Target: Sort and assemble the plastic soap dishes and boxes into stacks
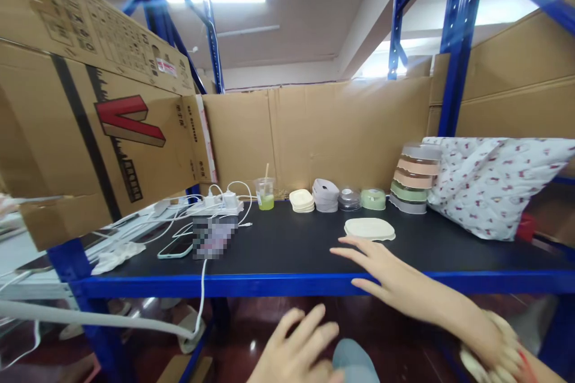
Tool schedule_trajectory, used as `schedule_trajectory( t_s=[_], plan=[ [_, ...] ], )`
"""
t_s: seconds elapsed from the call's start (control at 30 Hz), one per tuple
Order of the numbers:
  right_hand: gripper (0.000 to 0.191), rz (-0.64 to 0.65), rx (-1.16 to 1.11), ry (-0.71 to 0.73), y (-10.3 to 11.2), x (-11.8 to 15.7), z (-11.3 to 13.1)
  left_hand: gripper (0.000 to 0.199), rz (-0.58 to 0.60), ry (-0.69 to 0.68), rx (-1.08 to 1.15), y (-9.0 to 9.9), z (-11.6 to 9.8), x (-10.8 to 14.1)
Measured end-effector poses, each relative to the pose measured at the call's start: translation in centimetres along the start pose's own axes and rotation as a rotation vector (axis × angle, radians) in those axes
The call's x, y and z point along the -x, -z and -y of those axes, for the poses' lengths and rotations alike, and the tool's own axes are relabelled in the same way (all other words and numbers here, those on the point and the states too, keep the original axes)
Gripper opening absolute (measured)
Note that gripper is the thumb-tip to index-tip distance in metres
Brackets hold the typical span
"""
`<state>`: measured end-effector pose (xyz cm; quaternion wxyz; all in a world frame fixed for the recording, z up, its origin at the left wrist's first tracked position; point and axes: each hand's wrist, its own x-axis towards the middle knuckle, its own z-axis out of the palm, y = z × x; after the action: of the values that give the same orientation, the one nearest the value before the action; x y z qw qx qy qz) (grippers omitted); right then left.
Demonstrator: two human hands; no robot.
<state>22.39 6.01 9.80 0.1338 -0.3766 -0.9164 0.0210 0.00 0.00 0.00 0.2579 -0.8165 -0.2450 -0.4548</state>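
My right hand (377, 269) reaches over the front edge of the black shelf with its fingers spread and nothing in them. Just beyond its fingertips lies a flat cream lid (369, 228). Lower down, in front of the shelf, my left hand (299, 347) has its fingers apart and holds nothing. Along the back stand a cream stack (302, 200), a pale grey stack (326, 195), a dark clear-topped container (349, 198) and a green container (373, 198). To their right rises a tall stack of grey, green and peach containers (414, 178).
A cup with green drink (265, 194) stands at the back. Left are a power strip (218, 206), white cables, a phone (176, 246) and crumpled tissue (117, 256). A large carton (112, 114) overhangs the left side. A patterned bag (494, 185) sits right. The blue beam (278, 285) edges the shelf.
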Motion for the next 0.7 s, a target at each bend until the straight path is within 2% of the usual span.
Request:
schedule_trajectory(
  t_s=[0.07, 0.17, 0.23, 0.3, 0.4, 0.53, 0.6, 0.7],
  plan=[
    [0.058, 0.114, 0.067, -0.189, -0.7, -1.8, -3.7, 0.034, -0.051, 0.045, 0.05, -1.7, 1.9, -2.8],
    [0.054, 0.109, 0.207, -0.424, -1.4, -3.1, -8.7, 0.026, 0.025, 0.207, 0.048, -4.6, 5.7, -7.5],
    [0.051, 0.135, 0.175, -0.481, -1.4, -3.5, -10.5, 0.017, 0.205, 0.447, -0.01, -6.6, 8.8, -10.1],
    [0.05, 0.157, 0.123, -0.476, -1.1, -3.6, -11.2, 0.021, 0.378, 0.649, -0.052, -8.6, 11.8, -11.8],
    [0.051, 0.157, 0.112, -0.471, -0.6, -3.6, -11.0, 0.028, 0.547, 0.882, -0.089, -11.0, 15.4, -12.0],
    [0.05, 0.126, 0.097, -0.471, -0.9, -3.3, -10.9, 0.037, 0.541, 0.943, -0.114, -12.7, 17.8, -9.4],
    [0.049, 0.112, 0.094, -0.481, -1.1, -3.3, -10.9, 0.04, 0.473, 0.925, -0.099, -13.1, 18.2, -8.5],
    [0.05, 0.134, 0.079, -0.487, -0.9, -4.1, -10.8, 0.038, 0.467, 0.954, -0.074, -13.4, 18.1, -8.6]
  ],
)
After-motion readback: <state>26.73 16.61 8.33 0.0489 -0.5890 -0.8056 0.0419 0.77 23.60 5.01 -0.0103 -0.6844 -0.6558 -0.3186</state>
